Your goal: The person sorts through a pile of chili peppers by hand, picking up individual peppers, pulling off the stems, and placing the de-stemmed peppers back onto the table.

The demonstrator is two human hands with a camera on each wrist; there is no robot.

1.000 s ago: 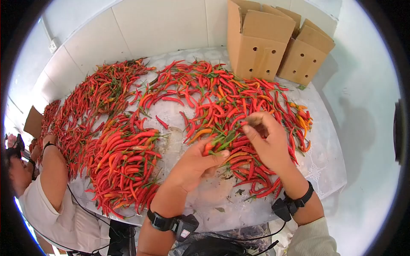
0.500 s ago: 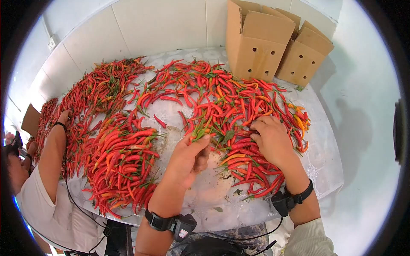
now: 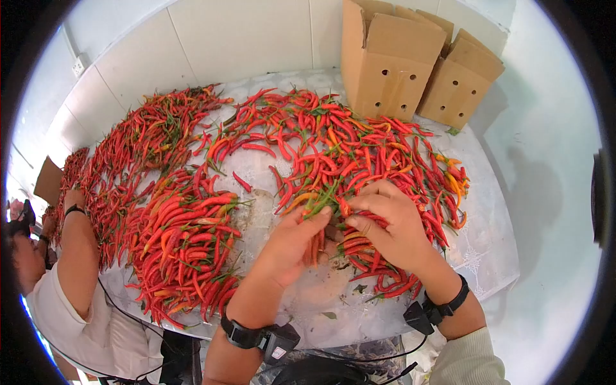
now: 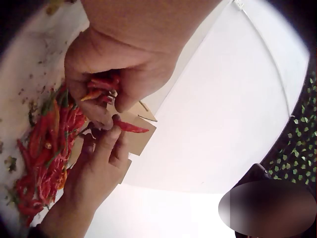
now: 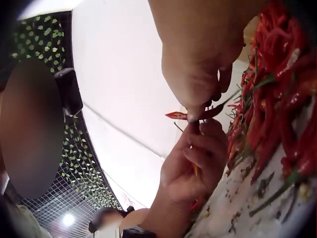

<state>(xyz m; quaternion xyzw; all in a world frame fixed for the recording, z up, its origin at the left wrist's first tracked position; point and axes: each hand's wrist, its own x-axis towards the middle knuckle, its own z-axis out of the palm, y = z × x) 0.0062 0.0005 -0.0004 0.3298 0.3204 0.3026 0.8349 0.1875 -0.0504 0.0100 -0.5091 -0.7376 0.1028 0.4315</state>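
Note:
My left hand [image 3: 285, 247] grips a small bunch of red chili peppers [image 4: 101, 83], their green stems [image 3: 324, 199] sticking out above the thumb in the head view. Close beside it, my right hand [image 3: 399, 230] pinches a single red chili pepper [image 4: 133, 127] between thumb and fingers. The fingertips of both hands meet around this pepper in the wrist views. Under and behind the right hand spreads a loose heap of red and orange chili peppers [image 3: 378, 144]. My palms hide part of the held bunch.
A neater pile of chili peppers [image 3: 186, 244] lies left on the white-covered table [image 3: 308, 321], with a larger loose heap [image 3: 141, 141] behind. Cardboard boxes [image 3: 398, 70] stand at the back right. Another person's arm [image 3: 80, 250] reaches in at far left.
My right hand reached down onto the loose heap and came back to my left hand with a chili pepper. The left hand drew back slightly, then returned. The other person's arm also moved.

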